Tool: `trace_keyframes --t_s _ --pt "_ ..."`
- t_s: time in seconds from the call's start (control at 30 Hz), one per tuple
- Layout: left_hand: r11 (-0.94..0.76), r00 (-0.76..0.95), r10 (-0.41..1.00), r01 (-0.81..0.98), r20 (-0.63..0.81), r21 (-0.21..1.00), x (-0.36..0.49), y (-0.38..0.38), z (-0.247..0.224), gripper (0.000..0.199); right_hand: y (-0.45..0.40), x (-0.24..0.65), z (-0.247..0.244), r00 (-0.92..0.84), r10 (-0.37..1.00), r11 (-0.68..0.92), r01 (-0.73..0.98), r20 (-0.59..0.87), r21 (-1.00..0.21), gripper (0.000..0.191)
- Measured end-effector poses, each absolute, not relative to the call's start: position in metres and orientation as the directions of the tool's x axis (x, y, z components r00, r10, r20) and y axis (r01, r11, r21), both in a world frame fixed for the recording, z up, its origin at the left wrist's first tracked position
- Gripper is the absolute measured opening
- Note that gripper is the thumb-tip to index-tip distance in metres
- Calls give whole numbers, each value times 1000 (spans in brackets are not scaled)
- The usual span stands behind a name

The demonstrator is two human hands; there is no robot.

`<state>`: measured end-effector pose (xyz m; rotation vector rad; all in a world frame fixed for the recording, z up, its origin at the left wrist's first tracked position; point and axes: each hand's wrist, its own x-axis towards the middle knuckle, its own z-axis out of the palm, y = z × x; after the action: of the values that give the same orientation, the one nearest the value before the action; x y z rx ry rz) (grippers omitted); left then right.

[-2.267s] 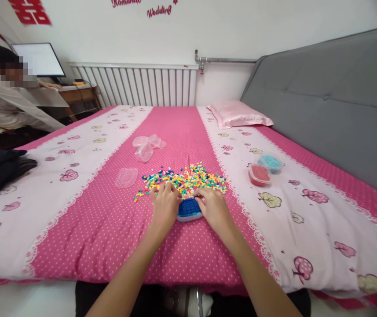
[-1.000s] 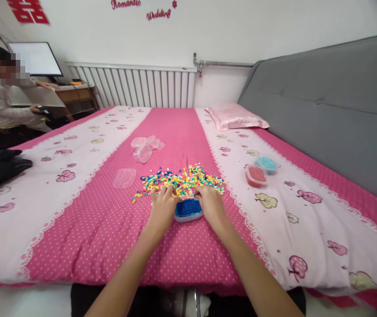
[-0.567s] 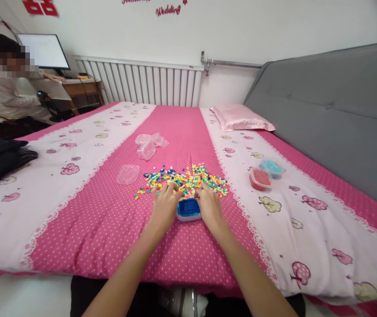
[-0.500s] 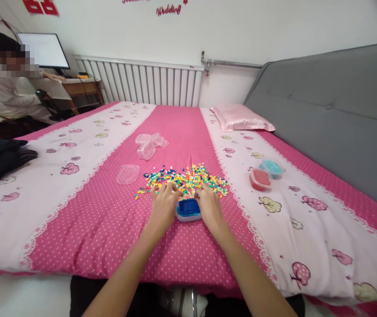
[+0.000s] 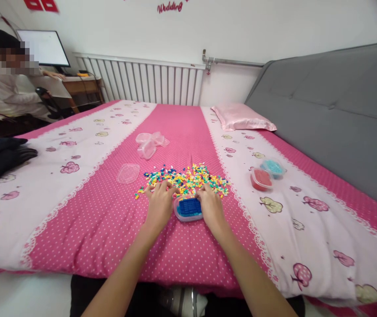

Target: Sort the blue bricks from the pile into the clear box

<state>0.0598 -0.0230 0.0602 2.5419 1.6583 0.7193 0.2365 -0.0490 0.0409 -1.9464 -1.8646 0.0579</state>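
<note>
here, tub (image 5: pixel 188 218) w/ blue pcs (image 5: pixel 188 206), r hand (image 5: pixel 210 203) alongside, grip unclear, l hand (image 5: pixel 159 200) spread

bare left hand (image 5: pixel 160 203), slim fingers, narrow wrist. bare right hand (image 5: pixel 210 204), of matching build. slender left forearm (image 5: pixel 125 269) and slender right forearm (image 5: pixel 248 257): both uncovered, smooth in outline, broader toward the near edge. black cloth legwear (image 5: pixel 88 296), seen at near left and near right; plain, dark throughout; weave and seams too dark to tell.
</note>
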Motion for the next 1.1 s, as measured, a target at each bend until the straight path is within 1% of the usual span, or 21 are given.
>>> trace_keyframes --t_s 0.1,0.3,0.37,0.47,0.57,0.7,0.8,0.87,0.97,1.1 --pt "-408 297 876 876 381 257 56 -19 59 44 -49 238 39 86 953 25 932 289 -363 26" --pt "-333 230 898 911 374 241 46 -3 52 37 -50 242 34 83 935 89 885 345 -456 28" --pt "-341 252 898 917 359 209 46 7 50 35 -51 246 35 81 923 125 860 376 -494 28" --pt "-424 361 875 893 324 149 55 27 48 34 -56 256 37 93 892 189 812 442 -553 27" --pt "-525 482 826 846 292 88 70 51 46 29 -65 273 30 165 846 219 761 508 -611 25" --pt "-629 607 759 777 236 20 86 75 40 21 -83 299 3 368 733 172 714 572 -679 25" --pt "-666 655 729 746 198 -12 92 86 36 19 -89 311 -19 532 607 110 679 590 -726 25" --pt "-671 663 726 741 181 -25 94 89 35 20 -88 314 -29 585 561 95 657 586 -748 25" --pt "-664 658 735 747 163 -20 98 92 37 19 -83 314 -34 573 589 114 639 569 -761 24" --pt "-621 608 778 782 155 46 95 93 45 8 -80 313 -34 548 633 130 621 547 -773 26"
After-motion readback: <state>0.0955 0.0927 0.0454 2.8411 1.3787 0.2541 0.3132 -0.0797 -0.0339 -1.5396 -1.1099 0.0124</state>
